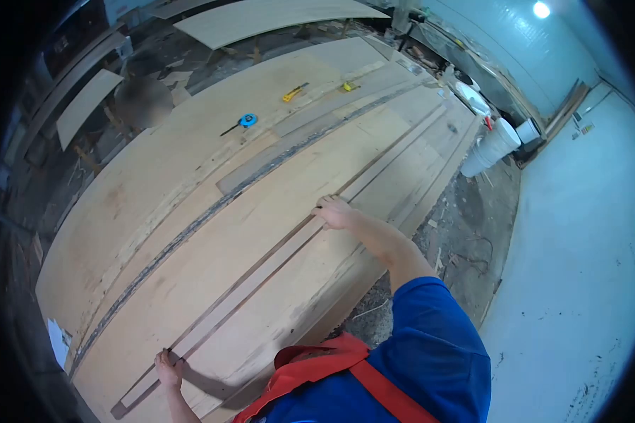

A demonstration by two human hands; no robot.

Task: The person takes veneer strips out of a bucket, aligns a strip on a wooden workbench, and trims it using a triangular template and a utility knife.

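Note:
A long, narrow wooden frame (254, 273) of two parallel dark strips lies diagonally on a large pale wooden board (275, 218). Near its lower left end, my left hand (168, 368) has its fingers curled over the frame's upper strip. Farther up, my right hand (334, 212) rests with bent fingers on the same strip. Beyond the frame, a dark rough-edged seam (243, 185) curves along the board.
On the board lie a blue tape measure (247, 120), a yellow cutter knife (295, 92) and a small yellow-green tool (349, 86). White buckets (492, 146) stand at the right by a pale wall (578, 247). More panels (275, 20) lie behind.

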